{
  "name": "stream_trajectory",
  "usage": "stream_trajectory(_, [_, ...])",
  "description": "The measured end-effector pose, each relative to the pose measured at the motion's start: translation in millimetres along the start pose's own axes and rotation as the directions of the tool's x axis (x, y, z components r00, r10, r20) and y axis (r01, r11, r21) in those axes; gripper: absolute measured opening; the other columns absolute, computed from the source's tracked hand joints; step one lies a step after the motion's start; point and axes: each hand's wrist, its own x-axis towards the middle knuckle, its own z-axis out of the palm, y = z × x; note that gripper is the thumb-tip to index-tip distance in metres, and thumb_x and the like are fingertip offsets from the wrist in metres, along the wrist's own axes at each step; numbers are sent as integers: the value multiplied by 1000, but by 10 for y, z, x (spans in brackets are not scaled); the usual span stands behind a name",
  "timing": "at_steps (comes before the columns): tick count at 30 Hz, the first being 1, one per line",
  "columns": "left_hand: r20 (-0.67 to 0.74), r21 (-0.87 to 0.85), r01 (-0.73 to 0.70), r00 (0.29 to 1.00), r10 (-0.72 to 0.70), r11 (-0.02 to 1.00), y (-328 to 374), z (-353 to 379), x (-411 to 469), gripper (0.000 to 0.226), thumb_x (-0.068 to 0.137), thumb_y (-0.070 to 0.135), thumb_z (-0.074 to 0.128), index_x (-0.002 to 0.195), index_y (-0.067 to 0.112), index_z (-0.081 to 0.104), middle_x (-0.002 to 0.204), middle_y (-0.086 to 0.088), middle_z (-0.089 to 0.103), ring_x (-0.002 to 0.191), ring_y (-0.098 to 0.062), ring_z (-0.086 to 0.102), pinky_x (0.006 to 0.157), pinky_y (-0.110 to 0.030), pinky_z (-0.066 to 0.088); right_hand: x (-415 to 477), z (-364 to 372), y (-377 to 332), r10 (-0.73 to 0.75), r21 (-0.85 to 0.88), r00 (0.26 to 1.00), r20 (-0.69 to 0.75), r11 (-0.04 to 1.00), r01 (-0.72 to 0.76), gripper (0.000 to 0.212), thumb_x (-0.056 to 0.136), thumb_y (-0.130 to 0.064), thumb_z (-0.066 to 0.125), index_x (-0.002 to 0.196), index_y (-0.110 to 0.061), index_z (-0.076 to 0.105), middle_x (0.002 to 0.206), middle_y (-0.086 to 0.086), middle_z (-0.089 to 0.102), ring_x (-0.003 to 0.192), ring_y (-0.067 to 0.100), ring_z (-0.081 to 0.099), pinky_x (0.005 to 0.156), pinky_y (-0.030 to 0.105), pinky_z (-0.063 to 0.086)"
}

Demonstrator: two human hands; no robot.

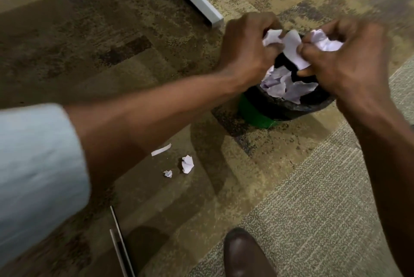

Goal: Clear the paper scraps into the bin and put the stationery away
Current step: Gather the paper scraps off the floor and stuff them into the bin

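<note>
One brown shoe point(245, 254), three floor scraps point(187, 164), two hands point(244, 53) clutching paper point(293, 49) over one bin point(289, 106)

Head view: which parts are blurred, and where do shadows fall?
Head view: the sleeve and right hand smear with motion; the scraps on the carpet stay fairly sharp; soft shadows darken the carpet beside the bin.
</note>
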Motion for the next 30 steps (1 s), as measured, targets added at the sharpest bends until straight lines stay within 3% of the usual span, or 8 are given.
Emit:
stream_trajectory(5, [118, 149, -77, 991, 59, 986, -3, 378, 203, 31, 85, 36, 79, 110, 18, 79, 104, -1, 79, 96, -18, 72, 73, -27, 54, 141, -47, 241, 33, -108, 997, 73, 994, -25, 18, 84, -32, 79, 95, -20, 73, 88, 9, 74, 68, 25, 77, 64, 43, 64])
stream_trajectory(9, [227, 176, -175, 965, 133, 969, -83, 505, 238, 51, 90, 57, 67, 118, 14, 71, 113, -4, 75, 102, -19, 68, 82, -31, 56, 356, -69, 537, 164, -183, 979, 123, 973, -140, 53, 56, -62, 79, 100, -33, 70, 96, 6, 77, 80, 28, 78, 80, 53, 65])
stream_trajectory(14, [276, 192, -178, 954, 121, 965, -144, 210, 188, 49, 87, 54, 69, 118, 16, 73, 113, -1, 75, 102, -17, 67, 86, -29, 54, 445, -8, 672, 51, -216, 994, 97, 976, -29, 40, 63, -57, 69, 100, -43, 62, 100, 2, 70, 91, 32, 75, 83, 55, 64])
stream_trajectory(18, [190, 166, -62, 981, 30, 984, -442, -136, -15, 25, 90, 36, 71, 98, 13, 72, 97, -1, 73, 90, -17, 67, 80, -38, 59, -4, 132, 151, -139, -138, 989, 56, 980, 145, 28, 88, -37, 65, 108, -22, 76, 93, 6, 76, 74, 24, 71, 74, 36, 60])
stream_trajectory(21, [163, 236, 80, 979, -121, 968, -798, -412, -348, 14, 95, 28, 69, 92, 15, 68, 93, 0, 69, 87, -17, 67, 79, -40, 59, -370, 410, -35, -325, -52, 944, 58, 943, 328, 18, 90, -22, 68, 100, -12, 79, 94, 10, 73, 78, 24, 67, 66, 34, 53])
stream_trajectory(24, [130, 394, 142, 969, -208, 908, -1267, -685, -744, 11, 91, 25, 72, 85, 16, 70, 86, -3, 72, 82, -22, 68, 73, -40, 56, -740, 847, -33, -411, -12, 882, 229, 905, 425, 8, 89, -15, 71, 94, -9, 75, 92, 7, 66, 74, 18, 60, 59, 26, 45])
stream_trajectory(26, [170, 489, 204, 931, -322, 848, -1557, -842, -989, 12, 89, 23, 74, 85, 12, 70, 87, -7, 73, 85, -29, 70, 72, -37, 54, -998, 1132, 50, -439, 36, 827, 352, 889, 457, 6, 90, -16, 73, 94, -11, 72, 92, 2, 62, 71, 14, 58, 57, 23, 48])
stream_trajectory(30, [265, 654, 211, 836, -480, 727, -1963, -1005, -1466, 36, 84, 36, 76, 97, 4, 66, 104, -17, 67, 103, -37, 63, 92, -46, 50, -1415, 1624, 359, -349, 22, 708, 614, 904, 426, 29, 90, -43, 73, 108, -21, 68, 99, 0, 59, 73, 18, 61, 59, 33, 51])
